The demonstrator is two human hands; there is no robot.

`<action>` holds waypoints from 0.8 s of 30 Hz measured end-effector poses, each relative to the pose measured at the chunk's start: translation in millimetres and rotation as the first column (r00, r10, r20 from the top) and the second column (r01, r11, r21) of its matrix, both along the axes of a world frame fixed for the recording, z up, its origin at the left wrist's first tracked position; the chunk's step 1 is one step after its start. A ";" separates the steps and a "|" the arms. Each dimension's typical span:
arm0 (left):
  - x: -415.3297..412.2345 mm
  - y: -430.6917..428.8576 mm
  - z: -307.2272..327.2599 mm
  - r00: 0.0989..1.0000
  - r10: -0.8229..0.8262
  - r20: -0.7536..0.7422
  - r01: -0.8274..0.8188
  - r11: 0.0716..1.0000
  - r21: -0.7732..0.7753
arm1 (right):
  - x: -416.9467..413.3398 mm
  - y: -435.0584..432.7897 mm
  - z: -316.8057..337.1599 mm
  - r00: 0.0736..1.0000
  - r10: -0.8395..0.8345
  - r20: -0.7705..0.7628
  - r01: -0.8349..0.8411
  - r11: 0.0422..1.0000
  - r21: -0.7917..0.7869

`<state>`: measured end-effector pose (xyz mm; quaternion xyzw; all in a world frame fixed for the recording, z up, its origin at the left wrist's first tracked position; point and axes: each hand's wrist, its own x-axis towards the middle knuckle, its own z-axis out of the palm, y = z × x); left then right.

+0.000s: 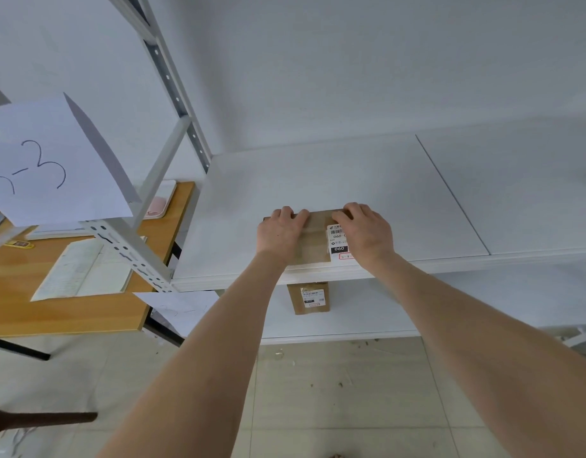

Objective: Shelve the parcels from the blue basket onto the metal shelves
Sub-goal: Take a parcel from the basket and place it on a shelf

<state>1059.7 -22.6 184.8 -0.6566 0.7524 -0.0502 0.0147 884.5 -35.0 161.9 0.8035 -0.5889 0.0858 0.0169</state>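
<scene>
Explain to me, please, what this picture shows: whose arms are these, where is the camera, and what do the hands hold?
No machine is here. A person wears a camera on the head, so this one picture looks forward and down along two bare arms. The left hand and the right hand both rest on a flat brown cardboard parcel with a white barcode label, fingers curled over its far edge. The parcel lies near the front edge of a white metal shelf. On the lower shelf board beneath stands a second small brown parcel. At the left is an orange wooden table with what looks like an open notebook, and a white paper sheet with handwritten figures is by the shelf frame. The blue basket is not in view.
</scene>
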 end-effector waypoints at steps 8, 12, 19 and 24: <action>-2.8 -25.8 -1.3 1.000 -0.020 -0.002 0.020 1.000 -0.002 | -1.7 -22.3 -2.4 0.999 -0.033 0.013 0.033 0.999 -0.012; -6.0 -41.0 -3.1 1.000 -0.025 -0.004 0.025 1.000 -0.002 | -3.6 -37.4 -5.6 0.998 -0.055 0.017 0.055 0.998 -0.029; -9.1 -63.2 -3.9 0.999 -0.028 -0.016 0.028 1.000 -0.001 | -7.0 -55.6 -7.0 0.997 -0.075 0.024 0.076 0.996 -0.045; -9.6 -65.2 -5.0 0.999 -0.029 0.012 0.029 1.000 -0.001 | -8.3 -57.4 -4.6 0.998 -0.068 0.016 0.069 0.997 -0.025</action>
